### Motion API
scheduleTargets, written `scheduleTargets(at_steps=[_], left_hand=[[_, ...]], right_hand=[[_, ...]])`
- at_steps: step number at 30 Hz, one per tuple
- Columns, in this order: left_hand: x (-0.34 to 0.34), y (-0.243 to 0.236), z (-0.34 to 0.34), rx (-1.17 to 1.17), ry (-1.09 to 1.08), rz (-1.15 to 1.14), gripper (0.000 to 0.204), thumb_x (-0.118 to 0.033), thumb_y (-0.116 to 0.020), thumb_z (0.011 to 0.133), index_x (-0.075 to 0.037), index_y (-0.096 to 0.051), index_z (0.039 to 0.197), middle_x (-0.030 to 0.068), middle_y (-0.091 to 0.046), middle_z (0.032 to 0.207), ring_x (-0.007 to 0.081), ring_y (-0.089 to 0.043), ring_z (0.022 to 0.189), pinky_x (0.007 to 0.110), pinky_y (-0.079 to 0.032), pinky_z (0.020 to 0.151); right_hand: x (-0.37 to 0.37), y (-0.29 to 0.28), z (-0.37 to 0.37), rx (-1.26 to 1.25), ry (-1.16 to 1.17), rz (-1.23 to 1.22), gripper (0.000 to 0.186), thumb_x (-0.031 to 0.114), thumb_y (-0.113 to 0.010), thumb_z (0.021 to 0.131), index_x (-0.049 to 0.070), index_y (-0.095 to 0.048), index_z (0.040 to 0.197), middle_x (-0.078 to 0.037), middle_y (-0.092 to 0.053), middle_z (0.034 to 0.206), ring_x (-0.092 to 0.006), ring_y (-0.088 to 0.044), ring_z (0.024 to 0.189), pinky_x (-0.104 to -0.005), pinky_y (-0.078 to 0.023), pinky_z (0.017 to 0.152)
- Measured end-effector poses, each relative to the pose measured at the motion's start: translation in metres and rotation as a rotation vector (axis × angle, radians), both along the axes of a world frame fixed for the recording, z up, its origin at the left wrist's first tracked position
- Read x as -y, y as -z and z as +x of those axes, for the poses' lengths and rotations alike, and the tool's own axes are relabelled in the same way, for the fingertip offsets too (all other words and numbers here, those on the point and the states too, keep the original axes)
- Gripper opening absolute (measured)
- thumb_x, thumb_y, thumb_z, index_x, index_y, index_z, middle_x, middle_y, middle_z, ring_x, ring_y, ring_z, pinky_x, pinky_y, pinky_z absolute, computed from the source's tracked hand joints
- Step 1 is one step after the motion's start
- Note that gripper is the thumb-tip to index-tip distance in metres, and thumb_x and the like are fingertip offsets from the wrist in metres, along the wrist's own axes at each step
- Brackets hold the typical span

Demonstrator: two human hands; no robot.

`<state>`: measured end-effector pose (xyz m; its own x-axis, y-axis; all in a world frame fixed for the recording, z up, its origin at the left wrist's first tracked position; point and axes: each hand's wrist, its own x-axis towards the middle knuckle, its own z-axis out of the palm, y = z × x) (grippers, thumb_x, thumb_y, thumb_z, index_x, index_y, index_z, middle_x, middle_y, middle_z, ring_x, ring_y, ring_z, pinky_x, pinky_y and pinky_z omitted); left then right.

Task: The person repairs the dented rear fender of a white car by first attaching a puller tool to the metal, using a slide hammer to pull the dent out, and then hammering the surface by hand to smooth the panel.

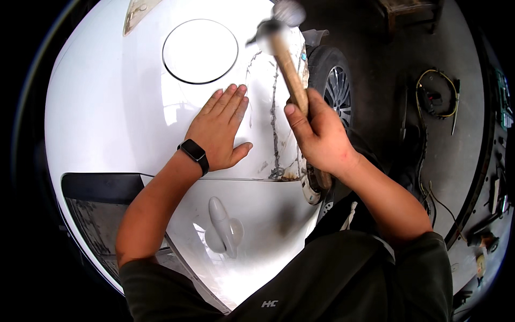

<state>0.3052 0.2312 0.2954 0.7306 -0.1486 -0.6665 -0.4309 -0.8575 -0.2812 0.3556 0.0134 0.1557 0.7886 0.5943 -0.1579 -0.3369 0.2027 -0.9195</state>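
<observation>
My left hand (220, 129) lies flat with fingers stretched out on the white car's body panel (145, 118), just below the round fuel flap (200, 52). A black watch is on that wrist. My right hand (324, 131) is wrapped round the wooden handle of a hammer (290, 72). The hammer's metal head is raised above the panel and smeared by motion. Between my hands the panel has a dark, cracked and scraped line (274, 112), with bare, rusty patches near the wheel arch.
A car wheel (337, 88) stands right of the panel. Below my left forearm are a door handle (221, 225) and a dark side window (96, 225). Cables (421, 118) lie on the grey floor at right. Tools (491, 214) line the far right edge; a wooden stool (405, 8) stands at top.
</observation>
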Motion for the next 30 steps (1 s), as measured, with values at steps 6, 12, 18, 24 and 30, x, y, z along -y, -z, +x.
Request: scheduleTargets(at_steps=[6, 12, 18, 24, 30], left_hand=[[0.002, 0.003, 0.003, 0.027, 0.017, 0.006, 0.094, -0.046, -0.066, 0.091, 0.011, -0.034, 0.159, 0.0269, -0.028, 0.171, 0.0375, -0.022, 0.162, 0.047, -0.014, 0.133], [0.001, 0.002, 0.0, 0.03, -0.012, 0.013, 0.094, -0.046, -0.066, 0.09, 0.011, -0.035, 0.159, 0.0269, -0.028, 0.171, 0.0376, -0.022, 0.162, 0.047, -0.014, 0.133], [-0.002, 0.003, 0.0, 0.025, -0.024, -0.011, 0.093, -0.046, -0.066, 0.091, 0.011, -0.036, 0.157, 0.0277, -0.029, 0.17, 0.0383, -0.023, 0.161, 0.048, -0.015, 0.133], [0.002, 0.003, 0.003, 0.029, -0.009, -0.028, 0.091, -0.044, -0.067, 0.091, 0.012, -0.037, 0.156, 0.0287, -0.029, 0.17, 0.0395, -0.024, 0.161, 0.049, -0.016, 0.133], [0.002, 0.003, 0.005, 0.029, -0.017, -0.03, 0.09, -0.044, -0.067, 0.091, 0.012, -0.038, 0.156, 0.0294, -0.03, 0.169, 0.0402, -0.025, 0.16, 0.049, -0.016, 0.132]], right_hand=[[-0.024, 0.015, -0.018, 0.01, -0.061, -0.079, 0.032, 0.026, -0.062, 0.107, -0.004, -0.054, 0.104, -0.025, -0.067, 0.073, -0.0387, -0.067, 0.061, -0.0455, -0.052, 0.059], [-0.009, -0.003, -0.013, 0.059, 0.345, 0.207, 0.027, 0.022, -0.062, 0.107, -0.003, -0.052, 0.107, -0.022, -0.069, 0.075, -0.0381, -0.071, 0.065, -0.0442, -0.055, 0.062], [-0.016, 0.003, -0.013, -0.003, -0.054, -0.11, 0.031, 0.024, -0.063, 0.106, -0.004, -0.051, 0.103, -0.029, -0.065, 0.071, -0.0453, -0.069, 0.065, -0.0485, -0.053, 0.06], [-0.029, 0.02, -0.019, 0.161, 0.04, -0.083, 0.031, 0.024, -0.063, 0.106, -0.003, -0.051, 0.099, -0.023, -0.066, 0.069, -0.0401, -0.068, 0.061, -0.0441, -0.052, 0.059], [-0.019, 0.006, -0.005, -0.008, 0.165, 0.018, 0.029, 0.023, -0.063, 0.105, -0.004, -0.055, 0.102, -0.026, -0.068, 0.077, -0.0414, -0.071, 0.072, -0.0465, -0.055, 0.068]])
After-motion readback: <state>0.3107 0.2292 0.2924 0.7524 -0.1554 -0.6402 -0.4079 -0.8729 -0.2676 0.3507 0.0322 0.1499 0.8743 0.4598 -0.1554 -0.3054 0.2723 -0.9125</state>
